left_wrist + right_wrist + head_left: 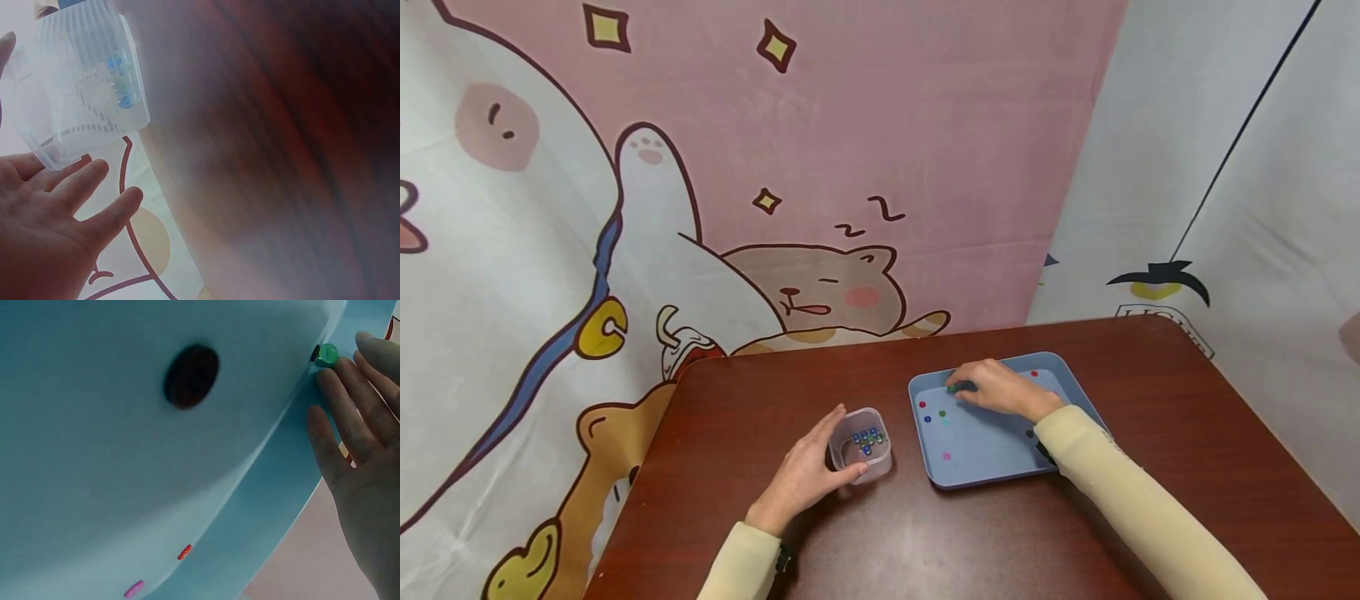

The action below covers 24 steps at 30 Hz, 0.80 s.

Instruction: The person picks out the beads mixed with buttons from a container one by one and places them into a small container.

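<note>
My left hand (808,471) holds a clear plastic container (886,467), thumb at its near side and fingers at the far side. Several blue and clear glass marbles (867,440) lie inside it. Over the far left part of a blue tray (992,450) is my right hand (1000,389). Its fingertips (326,378) are right beside a glossy green round piece (326,355) near the tray wall, with the thumb on the other side. A dark round disc (192,376) lies on the tray floor.
Small coloured discs are scattered in the tray: red (922,404), blue (927,419), green (942,413) and pink (947,457), with another red disc (1034,373) near the far edge. Both sit on a brown wooden table (910,542), against a cartoon-printed cloth (887,125).
</note>
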Motion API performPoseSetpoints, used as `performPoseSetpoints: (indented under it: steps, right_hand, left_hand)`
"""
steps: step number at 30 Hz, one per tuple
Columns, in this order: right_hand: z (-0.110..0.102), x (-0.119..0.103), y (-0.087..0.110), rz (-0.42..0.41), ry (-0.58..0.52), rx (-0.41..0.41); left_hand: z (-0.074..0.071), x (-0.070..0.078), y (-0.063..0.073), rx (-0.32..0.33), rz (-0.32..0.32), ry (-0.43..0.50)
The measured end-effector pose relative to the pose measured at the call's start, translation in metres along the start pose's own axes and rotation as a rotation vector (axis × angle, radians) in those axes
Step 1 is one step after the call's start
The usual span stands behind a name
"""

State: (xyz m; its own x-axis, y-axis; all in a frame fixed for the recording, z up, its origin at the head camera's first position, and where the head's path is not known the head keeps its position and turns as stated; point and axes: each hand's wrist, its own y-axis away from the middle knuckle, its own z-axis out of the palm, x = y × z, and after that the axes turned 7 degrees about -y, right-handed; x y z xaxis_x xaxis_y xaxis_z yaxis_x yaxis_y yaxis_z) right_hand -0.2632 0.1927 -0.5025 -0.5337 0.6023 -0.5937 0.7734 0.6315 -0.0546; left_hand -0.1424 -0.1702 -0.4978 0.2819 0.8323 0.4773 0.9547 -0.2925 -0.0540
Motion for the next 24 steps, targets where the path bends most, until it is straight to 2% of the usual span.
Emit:
performPoseSetpoints:
  steps: [8, 19, 24]
  right_hand:
    - [0.0054, 0.0030, 0.0000, -0.039, 0.024, -0.002]
    - [0.0084, 0.0026, 0.0007, -0.036, 0.053, 0.000]
    - [0.0094, 0.0042, 0.0006, -0.060, 0.061, 0.016]
  left_hand:
    - [-0.0007, 0.0008, 0.0001, -0.002, -0.007, -0.002]
    - [0.0002, 0.0001, -0.0001, 0.006, -0.005, -0.001]
    - [0.0002, -0.0002, -0.0003, 0.006, -0.001, -0.002]
